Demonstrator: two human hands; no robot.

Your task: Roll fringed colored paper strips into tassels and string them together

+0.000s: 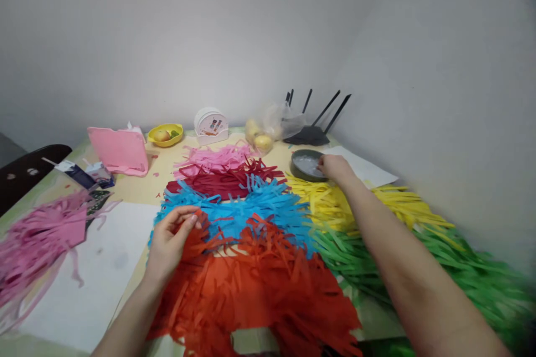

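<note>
My left hand [173,237] is closed in a pinch at the upper left of a red-orange fringed paper piece [247,290], with one edge of it at the thumb and fingertips. My right hand [335,167] reaches across to a dark round bowl [307,177] holding something whitish. Its fingers are bent together inside the rim, and what they grip, if anything, is hidden. Blue fringed paper [234,212] lies just beyond the red-orange piece. Under my right forearm are yellow fringed strips [326,203] and green ones [355,259].
Dark red [209,183] and pink fringes [218,157] lie farther back. At left are pink fringed paper [46,228], a white sheet [104,268], small cartons [77,174] and a pink tablet case [119,150]. A yellow fruit bowl [166,142], bagged fruit [263,142] and a black router [307,135] line the wall.
</note>
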